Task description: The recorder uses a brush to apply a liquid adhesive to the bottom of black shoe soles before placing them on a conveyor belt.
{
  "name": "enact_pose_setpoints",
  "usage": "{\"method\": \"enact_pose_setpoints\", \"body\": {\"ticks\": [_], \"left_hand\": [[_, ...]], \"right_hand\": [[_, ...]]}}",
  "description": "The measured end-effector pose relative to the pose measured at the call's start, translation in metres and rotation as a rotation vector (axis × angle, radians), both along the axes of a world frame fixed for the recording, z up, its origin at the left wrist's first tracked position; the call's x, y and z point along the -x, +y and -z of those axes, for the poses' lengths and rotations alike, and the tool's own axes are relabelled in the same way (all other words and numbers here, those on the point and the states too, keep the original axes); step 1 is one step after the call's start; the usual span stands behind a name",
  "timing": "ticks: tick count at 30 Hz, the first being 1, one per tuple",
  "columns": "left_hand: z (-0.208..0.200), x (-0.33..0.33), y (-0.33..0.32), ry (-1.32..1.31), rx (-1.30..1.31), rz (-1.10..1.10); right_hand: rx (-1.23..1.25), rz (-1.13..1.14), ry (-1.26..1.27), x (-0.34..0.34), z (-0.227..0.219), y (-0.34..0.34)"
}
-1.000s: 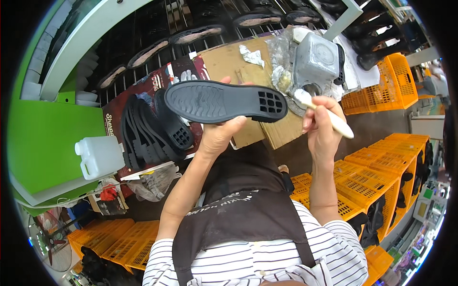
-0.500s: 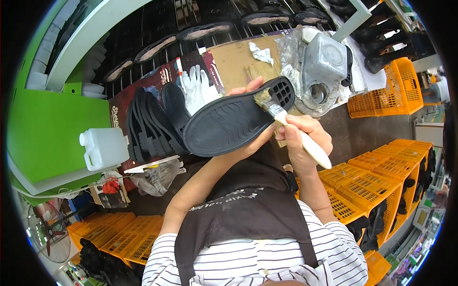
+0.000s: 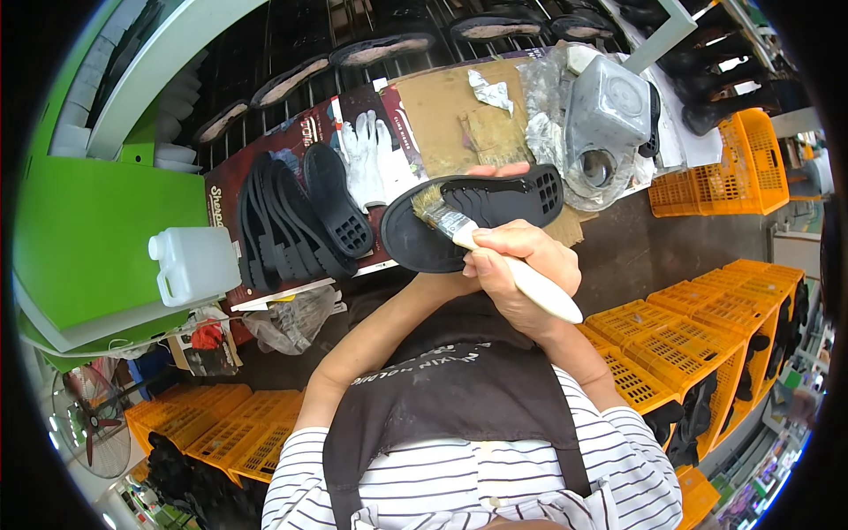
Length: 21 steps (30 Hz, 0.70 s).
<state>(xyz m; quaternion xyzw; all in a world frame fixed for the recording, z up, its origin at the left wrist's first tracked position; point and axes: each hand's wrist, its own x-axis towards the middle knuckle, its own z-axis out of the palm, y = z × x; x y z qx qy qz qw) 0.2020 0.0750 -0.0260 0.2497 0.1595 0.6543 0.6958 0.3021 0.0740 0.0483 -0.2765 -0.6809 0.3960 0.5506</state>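
A black shoe sole [image 3: 495, 205] lies tilted across my left hand [image 3: 499, 169], whose fingers show past its far edge and curl round it from underneath. In my right hand [image 3: 528, 265] is a paintbrush [image 3: 450, 221] with a white handle, held by thumb and fingers. Its bristles touch the inner face of the sole toward the wide left end. Square hollows show in the sole's right end. On the bench to the left stand several more black soles [image 3: 287, 221], and a single sole [image 3: 336, 199] lies beside them, next to a white glove [image 3: 365, 159].
A white plastic jug [image 3: 193, 267] stands at the left by a green cabinet [image 3: 115, 247]. At the back right, a grey translucent container [image 3: 609, 102] sits over a plastic-wrapped pot. Shoes stand on a rack [image 3: 384, 51] behind. Orange crates [image 3: 689, 344] line the right side.
The sole has shifted right and tilted, uncovering the single sole on the bench. My right hand has moved the brush left, from the hollowed end to the wide end.
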Motion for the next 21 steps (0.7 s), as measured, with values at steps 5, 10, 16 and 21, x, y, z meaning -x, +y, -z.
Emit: {"method": "enact_pose_setpoints", "body": {"ticks": [5,10,16,21], "left_hand": [[-0.017,0.006,-0.001,0.204,-0.032,0.154],[-0.018,0.019,-0.013,0.993,-0.381,0.157],[-0.021,0.042,-0.026,1.144,-0.421,0.294],[-0.025,0.049,-0.028,0.622,-0.219,0.398]], "right_hand": [[0.002,-0.027,0.003,0.001,-0.002,0.003],[-0.039,-0.07,-0.018,-0.007,-0.005,0.011],[0.217,0.004,0.075,-0.014,0.001,0.023],[0.285,-0.029,-0.041,-0.02,0.006,0.039]]}}
